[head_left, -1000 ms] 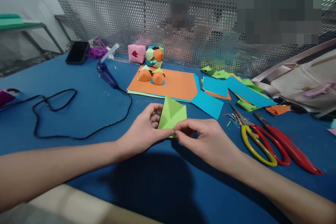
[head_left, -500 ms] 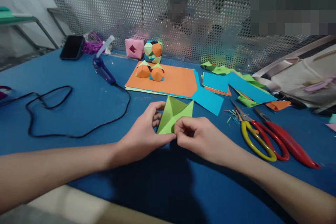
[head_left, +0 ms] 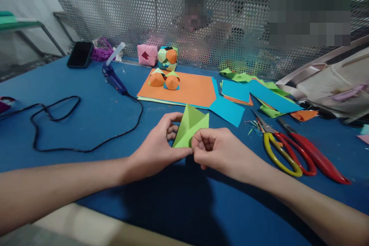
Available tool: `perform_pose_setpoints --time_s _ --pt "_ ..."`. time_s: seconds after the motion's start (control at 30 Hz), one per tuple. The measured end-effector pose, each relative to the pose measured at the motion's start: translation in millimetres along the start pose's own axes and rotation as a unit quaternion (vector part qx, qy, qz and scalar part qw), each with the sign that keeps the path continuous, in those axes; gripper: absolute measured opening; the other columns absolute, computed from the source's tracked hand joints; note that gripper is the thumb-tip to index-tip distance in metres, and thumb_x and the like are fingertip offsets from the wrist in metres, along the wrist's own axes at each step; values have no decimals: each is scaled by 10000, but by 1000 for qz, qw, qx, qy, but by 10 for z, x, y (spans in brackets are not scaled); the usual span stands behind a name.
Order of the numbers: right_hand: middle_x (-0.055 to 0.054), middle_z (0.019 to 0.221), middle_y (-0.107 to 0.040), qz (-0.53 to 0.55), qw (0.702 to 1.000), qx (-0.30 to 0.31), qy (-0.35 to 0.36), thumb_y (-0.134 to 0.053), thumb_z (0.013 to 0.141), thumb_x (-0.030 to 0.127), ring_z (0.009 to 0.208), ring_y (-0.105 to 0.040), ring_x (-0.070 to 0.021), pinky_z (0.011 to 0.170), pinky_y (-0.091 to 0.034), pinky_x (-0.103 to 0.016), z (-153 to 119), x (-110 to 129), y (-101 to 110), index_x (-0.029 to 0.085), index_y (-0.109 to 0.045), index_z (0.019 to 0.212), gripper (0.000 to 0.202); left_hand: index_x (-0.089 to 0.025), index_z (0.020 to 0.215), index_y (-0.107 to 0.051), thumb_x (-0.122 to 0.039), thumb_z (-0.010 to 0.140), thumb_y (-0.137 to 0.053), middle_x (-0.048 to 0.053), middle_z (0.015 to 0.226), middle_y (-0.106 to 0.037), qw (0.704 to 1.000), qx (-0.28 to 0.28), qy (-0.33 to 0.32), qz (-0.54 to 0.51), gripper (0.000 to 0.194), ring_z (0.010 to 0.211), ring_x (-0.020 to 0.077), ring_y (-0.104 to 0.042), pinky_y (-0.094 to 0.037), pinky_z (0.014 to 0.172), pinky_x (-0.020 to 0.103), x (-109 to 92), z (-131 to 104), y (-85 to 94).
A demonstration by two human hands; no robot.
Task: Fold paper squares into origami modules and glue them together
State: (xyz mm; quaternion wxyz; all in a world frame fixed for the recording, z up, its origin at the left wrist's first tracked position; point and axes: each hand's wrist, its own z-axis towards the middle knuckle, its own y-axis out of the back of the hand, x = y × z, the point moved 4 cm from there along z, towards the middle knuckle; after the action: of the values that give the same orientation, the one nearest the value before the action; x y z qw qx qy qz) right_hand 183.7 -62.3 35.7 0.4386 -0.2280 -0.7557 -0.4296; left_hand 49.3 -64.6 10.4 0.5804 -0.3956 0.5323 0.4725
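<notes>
Green paper [head_left: 188, 127]: light, creasable, I judge; hold by edges. Left hand [head_left: 160, 142], half-curled, grips it; right hand [head_left: 220, 152] pinches lower edge.

The right hand [head_left: 221, 153] hides part (lower right) of the green paper [head_left: 186, 132].

The left hand [head_left: 157, 142] holds a folded green paper [head_left: 186, 131], its near edge pinched by the right hand [head_left: 220, 152]. On the blue table [head_left: 98, 119], scissors [head_left: 266, 142] lie to the right.
</notes>
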Motion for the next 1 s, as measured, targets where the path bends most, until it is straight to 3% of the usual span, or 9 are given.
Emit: perform_pose_setpoints --time_s 0.1,0.23,0.37,0.47,0.53,0.57,0.7,0.83,1.0 --pt "50 487 -478 -65 997 -39 25 -489 654 197 452 -449 -81 423 -309 -197 -10 64 124 187 -470 585 72 -201 1094 -434 -143 654 -704 55 1126 -547 999 -2 34 -25 520 955 161 -591 -500 784 264 28 27 16" --pt "21 558 -459 -223 964 -128 69 -371 772 271 498 -422 -96 458 -301 -231 -31 110 674 198 -405 575 213 -184 1076 -434 -140 651 -691 60 1076 -549 995 -39 84 -45 499 947 165 -585 -493 765 268 62 73 74" --pt "9 513 -424 -442 879 -176 17 -362 859 373 480 -397 -121 476 -287 -273 -80 -35 1357 206 -404 549 355 -169 1048 -454 -110 638 -684 61 1066 -551 991 -63 102 -67 474 938 163 -585 -483 770 273 77 98 114" --pt "-70 763 -655 -570 804 -161 -57 -510 809 433 679 -587 -233 562 -394 -338 -111 -166 1594 221 -628 808 243 -166 1015 -475 -94 637 -685 43 1031 -575 988 -65 103 -100 438 937 155 -589 -478 782 265 87 109 122" --pt "-114 1192 -607 -580 791 -195 19 -602 741 364 1023 -575 -320 764 -449 -420 -122 -99 1517 215 -580 1156 442 -165 1000 -490 -90 644 -685 34 1018 -596 986 -59 99 -117 413 959 153 -586 -472 803 258 87 113 119" --pt "-115 1258 -575 -548 810 -200 50 -595 748 397 1082 -555 -325 828 -448 -440 -119 -61 1422 208 -540 1235 525 -164 994 -497 -91 649 -683 32 1013 -606 986 -54 96 -122 399 966 151 -586 -468 814 255 83 112 114" --pt "-75 1186 -630 -353 908 -192 117 -552 782 440 1010 -607 -270 827 -486 -395 -37 75 908 218 -579 1213 486 -155 995 -518 -100 661 -679 32 998 -640 988 -31 93 -119 375 924 138 -602 -468 812 247 44 90 77" --pt "-41 956 -699 -245 952 -133 128 -590 766 328 858 -631 -208 751 -486 -313 65 89 538 196 -681 956 249 -152 984 -538 -108 656 -686 28 967 -661 988 -23 111 -102 363 895 141 -615 -471 783 243 24 61 59" --pt "0 743 -669 -180 969 -111 128 -547 786 228 666 -575 -136 584 -428 -240 67 73 435 182 -674 769 136 -159 970 -598 -202 690 -690 33 933 -684 984 5 147 -100 298 820 177 -641 -489 736 289 71 44 49"
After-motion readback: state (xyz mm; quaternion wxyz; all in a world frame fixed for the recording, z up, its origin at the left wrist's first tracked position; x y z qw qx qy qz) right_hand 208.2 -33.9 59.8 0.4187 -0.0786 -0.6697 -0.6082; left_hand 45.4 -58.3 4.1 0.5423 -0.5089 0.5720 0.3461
